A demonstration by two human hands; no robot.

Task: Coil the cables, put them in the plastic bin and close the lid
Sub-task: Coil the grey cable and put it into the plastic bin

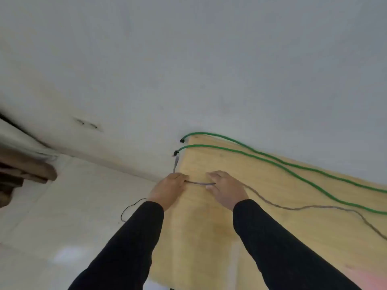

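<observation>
A thin grey cable trails across the light wooden table from the right edge to my hands. My left hand grips it near the table's left edge, and its plug end sticks up past my fingers. My right hand pinches the same cable a short way to the right, with a taut stretch between the two hands. Two green cables lie side by side along the far edge, their black plugs hanging past the corner. No plastic bin is in view.
A white wall rises behind the table. A pale tiled floor lies to the left, with a thin black wire looping near my left sleeve. Dark wooden furniture stands at the far left.
</observation>
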